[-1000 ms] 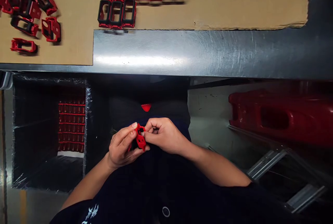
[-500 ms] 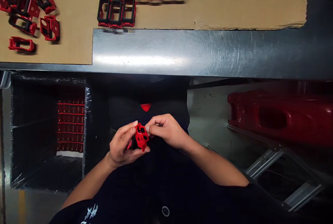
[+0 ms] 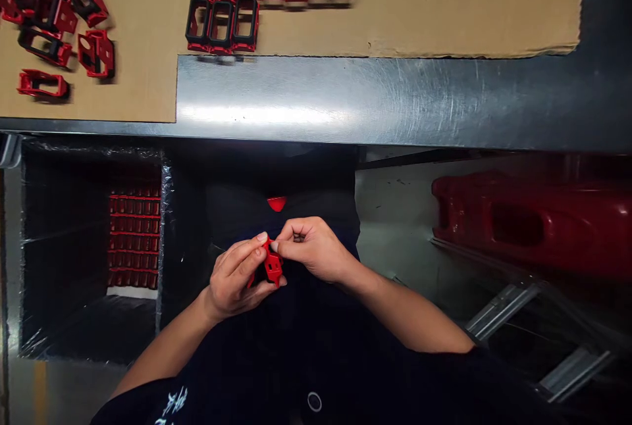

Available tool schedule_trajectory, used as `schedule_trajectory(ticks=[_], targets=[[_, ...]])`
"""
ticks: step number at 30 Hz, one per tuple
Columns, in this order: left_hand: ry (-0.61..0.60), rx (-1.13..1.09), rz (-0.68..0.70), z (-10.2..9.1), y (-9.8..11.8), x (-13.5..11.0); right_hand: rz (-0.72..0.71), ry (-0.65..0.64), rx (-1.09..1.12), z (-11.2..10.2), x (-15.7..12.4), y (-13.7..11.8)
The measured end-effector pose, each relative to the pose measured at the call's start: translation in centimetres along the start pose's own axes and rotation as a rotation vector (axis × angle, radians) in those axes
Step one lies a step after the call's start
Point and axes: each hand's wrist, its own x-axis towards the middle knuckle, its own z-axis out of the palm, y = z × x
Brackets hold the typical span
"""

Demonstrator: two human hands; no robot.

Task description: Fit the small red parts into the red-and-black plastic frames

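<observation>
So you've got the red frame [image 3: 273,268] up off the desk [image 3: 345,99], over on the near side, in front of your body. Your left hand [image 3: 231,277] does the carrying: its grip is closed round the frame from the left, fingers along the far end and thumb side, with one finger tucked under the near end. Looks to me like that's to stop it twisting while the other side gets fiddled with.

Your right hand [image 3: 313,247] comes in from the right, thumb and forefinger pinched together at the frame's upper right edge. Honestly can't tell if that grip has hold of the rim or some small piece, the fingertips hide it. A light pinch like that seems meant for fine work, not for bearing weight.

On the far side of the desk, cardboard [image 3: 444,10] lies under the parts, probably to save them from scratches. The loose pile [image 3: 64,17] sits far left, all at odd angles, easy to grab from I'd guess. The neat rows [image 3: 233,20] to its right stand side by side, which likely makes counting simple. Near left, below the desk, a dark plastic-wrapped box [image 3: 165,214] has red parts [image 3: 134,241] packed inside, presumably tight so they don't rattle about.
</observation>
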Motion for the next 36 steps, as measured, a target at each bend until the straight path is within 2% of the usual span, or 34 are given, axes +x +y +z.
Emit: schedule_trajectory(ticks=[10,25,36], targets=[[0.002,0.034,-0.046,-0.19,0.00,-0.47,0.025,-0.023,0.075,-0.43,-0.52,-0.29],[0.009,0.025,0.012,-0.26,-0.03,0.38,-0.006,0.012,-0.005,-0.27,-0.50,-0.49],[0.012,0.026,-0.028,-0.23,-0.22,-0.27,-0.003,0.008,-0.008,-0.39,-0.36,-0.69]])
